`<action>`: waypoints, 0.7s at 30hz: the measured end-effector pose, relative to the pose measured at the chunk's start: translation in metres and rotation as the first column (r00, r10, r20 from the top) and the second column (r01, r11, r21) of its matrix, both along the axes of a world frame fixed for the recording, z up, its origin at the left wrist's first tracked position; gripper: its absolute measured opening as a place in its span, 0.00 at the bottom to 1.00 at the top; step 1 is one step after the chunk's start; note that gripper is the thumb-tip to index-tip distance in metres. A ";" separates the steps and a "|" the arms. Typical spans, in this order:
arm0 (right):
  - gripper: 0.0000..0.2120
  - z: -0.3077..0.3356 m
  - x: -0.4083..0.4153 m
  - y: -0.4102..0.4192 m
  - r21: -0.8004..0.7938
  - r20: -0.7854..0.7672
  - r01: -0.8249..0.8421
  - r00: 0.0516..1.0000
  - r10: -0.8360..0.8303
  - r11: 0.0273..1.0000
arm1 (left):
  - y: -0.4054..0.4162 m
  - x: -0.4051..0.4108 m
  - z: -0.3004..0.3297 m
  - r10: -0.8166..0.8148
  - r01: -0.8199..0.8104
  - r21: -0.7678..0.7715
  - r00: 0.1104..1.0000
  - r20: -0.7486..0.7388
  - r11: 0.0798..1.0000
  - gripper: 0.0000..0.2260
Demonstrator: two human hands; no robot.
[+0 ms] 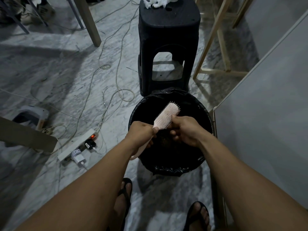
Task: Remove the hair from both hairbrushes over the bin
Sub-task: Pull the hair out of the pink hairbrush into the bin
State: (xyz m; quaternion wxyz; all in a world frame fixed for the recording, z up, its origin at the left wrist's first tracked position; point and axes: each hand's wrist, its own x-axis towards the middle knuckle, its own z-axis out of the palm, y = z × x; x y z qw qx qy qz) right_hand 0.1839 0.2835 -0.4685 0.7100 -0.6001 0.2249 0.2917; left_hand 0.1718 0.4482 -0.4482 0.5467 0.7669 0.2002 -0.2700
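— Feet first: what's nearest the camera?
— Two feet in dark flip-flops on the marble floor, with both bare forearms reaching forward above them.

— Hands?
— The left hand is wrapped round the handle of the pink hairbrush; the handle's end pokes out below the fist. The right hand sits just beside the bristles, fingers curled, thumb and forefinger against the brush's side. Whether it pinches any hair I cannot tell.

— And where is the brush?
— Held tilted over the open mouth of the black-lined bin, head pointing up and away, bristles facing right. Something dark and brownish lies inside the bin under the hands.

— Left of that?
— A white power strip with a red switch light and chargers plugged in, thin cables trailing away across the floor.

— Further off?
— A black plastic stool stands just behind the bin, with white crumpled stuff on top. A pale wooden frame is to its right, a wooden table leg to its left.
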 end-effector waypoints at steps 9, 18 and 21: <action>0.19 -0.009 0.002 -0.007 -0.236 0.231 -0.114 0.958 0.170 0.965 | 0.003 -0.001 -0.008 0.130 -0.130 -0.017 0.990 0.045 0.991 0.06; 0.15 -0.044 -0.001 -0.040 -0.476 0.198 0.266 0.961 -0.193 0.838 | 0.010 -0.009 -0.045 0.258 -0.255 -0.048 0.964 0.061 0.966 0.08; 0.05 -0.060 -0.004 -0.035 -0.612 -0.074 -0.235 0.968 0.241 0.755 | 0.003 0.007 -0.045 0.191 -0.190 -0.044 0.981 0.030 0.981 0.06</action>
